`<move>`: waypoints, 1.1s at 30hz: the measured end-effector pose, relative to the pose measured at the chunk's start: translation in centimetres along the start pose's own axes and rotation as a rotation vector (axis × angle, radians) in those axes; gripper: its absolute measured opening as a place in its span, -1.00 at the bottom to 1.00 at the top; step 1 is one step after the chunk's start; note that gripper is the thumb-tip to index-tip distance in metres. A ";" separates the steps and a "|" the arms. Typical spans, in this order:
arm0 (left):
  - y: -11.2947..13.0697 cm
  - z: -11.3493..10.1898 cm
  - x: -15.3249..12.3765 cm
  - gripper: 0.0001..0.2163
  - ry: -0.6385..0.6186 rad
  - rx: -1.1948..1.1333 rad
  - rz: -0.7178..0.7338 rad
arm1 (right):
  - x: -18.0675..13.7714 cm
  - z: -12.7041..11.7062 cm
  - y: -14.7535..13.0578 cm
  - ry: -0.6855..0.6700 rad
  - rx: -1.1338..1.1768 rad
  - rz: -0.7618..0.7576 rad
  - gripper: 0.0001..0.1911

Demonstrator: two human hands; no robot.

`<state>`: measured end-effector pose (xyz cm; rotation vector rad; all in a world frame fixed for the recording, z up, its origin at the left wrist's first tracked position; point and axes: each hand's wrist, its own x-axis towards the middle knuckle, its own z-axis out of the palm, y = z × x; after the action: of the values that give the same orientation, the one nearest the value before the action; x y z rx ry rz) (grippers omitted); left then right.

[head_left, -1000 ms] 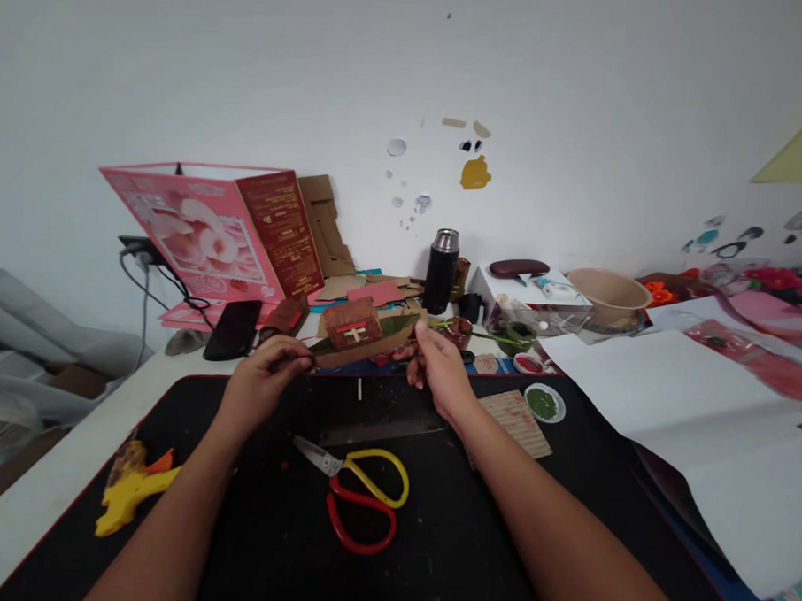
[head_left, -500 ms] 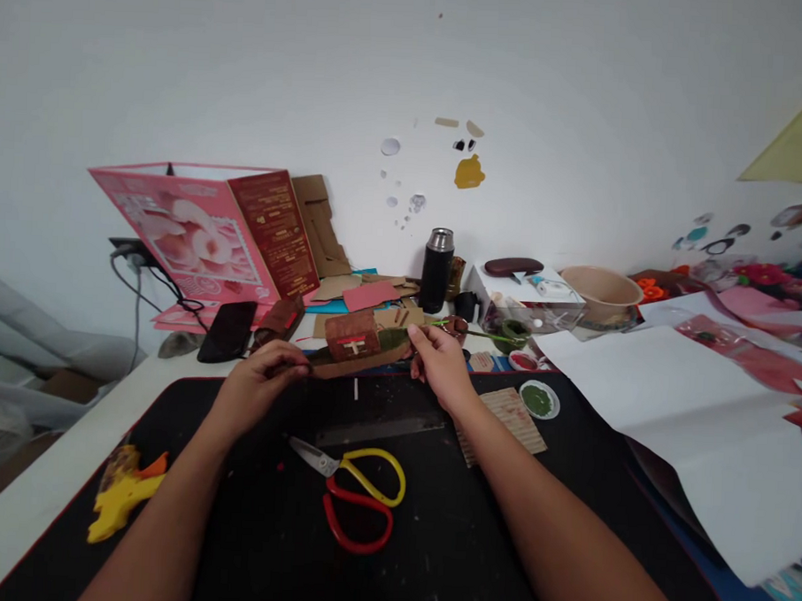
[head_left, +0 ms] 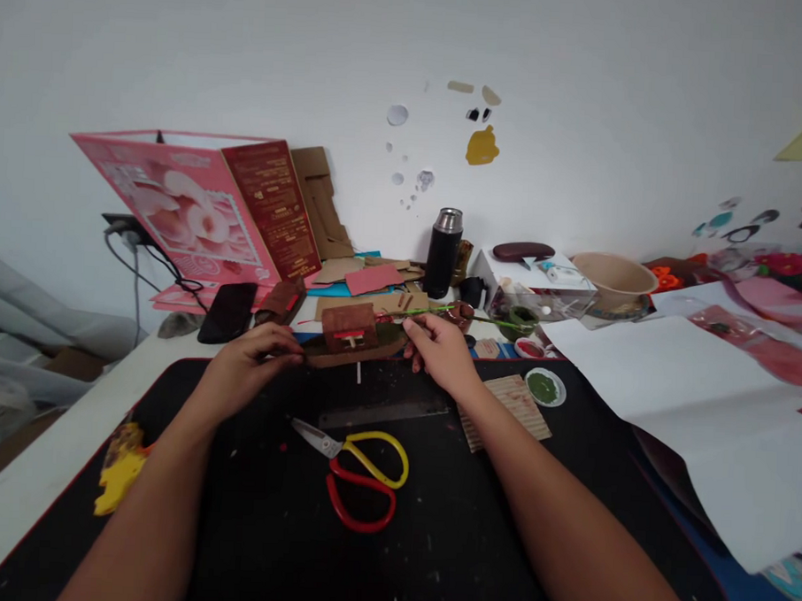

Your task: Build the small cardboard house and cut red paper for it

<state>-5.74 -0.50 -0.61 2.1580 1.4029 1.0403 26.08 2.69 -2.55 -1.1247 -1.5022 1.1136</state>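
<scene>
A small handmade cardboard boat (head_left: 389, 348) with a green deck carries a brown cabin (head_left: 349, 323) that has red and pale trim on its front. My left hand (head_left: 260, 352) pinches the boat's left tip between thumb and fingers. At the other end, my right hand (head_left: 439, 351) grips the right tip, fingers curled under it. The boat is held over the far part of a black mat (head_left: 258, 533). Scissors (head_left: 354, 471) with one yellow and one red handle lie spread nearer to me, and a clear ruler (head_left: 383, 414) lies just beyond them.
A yellow glue gun (head_left: 119, 479) lies left, partly behind my forearm. To the right are corrugated cardboard (head_left: 508, 410) and a dish of green paint (head_left: 544, 387). Behind stand a pink box (head_left: 185, 207), a black flask (head_left: 443, 254) and a beige bowl (head_left: 613, 279); a phone (head_left: 228, 312) lies left.
Both hands keep hold of the boat, which is turned slightly so more of its deck beside the cabin shows. The camera's view has shifted a little.
</scene>
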 end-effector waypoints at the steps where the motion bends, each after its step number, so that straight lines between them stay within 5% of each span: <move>1: 0.2 0.1 0.0 -0.72 0.004 -0.005 0.006 | 0.1 0.0 0.0 -0.002 0.044 0.021 -0.67; 11: 0.9 1.4 0.0 -0.57 0.178 -0.160 -0.188 | 0.7 -0.9 -0.6 0.065 0.241 0.128 -0.77; 19: 2.3 5.4 1.3 -0.76 -0.294 0.399 -0.056 | 0.8 -1.4 -1.5 0.108 0.333 0.134 -0.82; 33: 2.5 8.2 1.7 -0.83 -0.296 0.378 -0.126 | 0.8 -1.8 -2.3 0.084 0.336 0.120 -0.80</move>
<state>2.32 0.61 -3.72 2.3199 1.6614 0.4099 27.41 3.27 0.06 -1.0218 -1.1426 1.3273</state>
